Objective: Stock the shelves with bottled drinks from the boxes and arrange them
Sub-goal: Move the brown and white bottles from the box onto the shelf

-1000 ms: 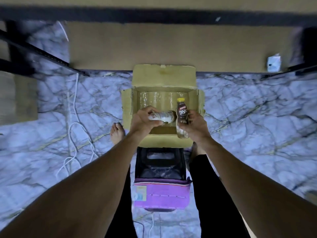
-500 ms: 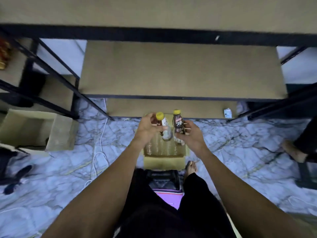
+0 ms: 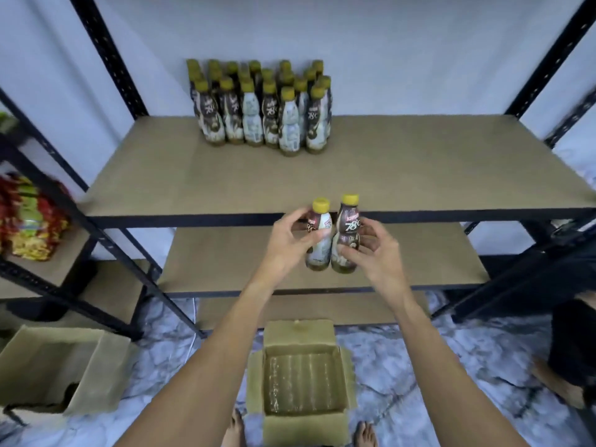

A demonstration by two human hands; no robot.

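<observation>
My left hand point(image 3: 285, 243) grips a yellow-capped coffee bottle point(image 3: 320, 235) and my right hand point(image 3: 371, 250) grips a second one point(image 3: 347, 233). Both bottles are upright, side by side and touching, held in the air just in front of the upper shelf's front edge point(image 3: 193, 217). At the back of that tan shelf board stands a packed group of several like bottles point(image 3: 261, 108). On the floor below sits the open cardboard box point(image 3: 342, 359), with only clear plastic wrap showing inside it.
Black metal uprights point(image 3: 106, 56) frame the shelf unit; a lower shelf point(image 3: 225, 259) lies beneath. A second open box point(image 3: 48, 366) sits on the marble floor at left. Colourful snack packs point(image 3: 29, 217) fill the neighbouring rack. Another person's leg point(image 3: 571, 350) is at right.
Both hands have lifted the two bottles out of the box and up to the level of the upper shelf. The left bottle turned from lying to upright. My view has tilted up.
</observation>
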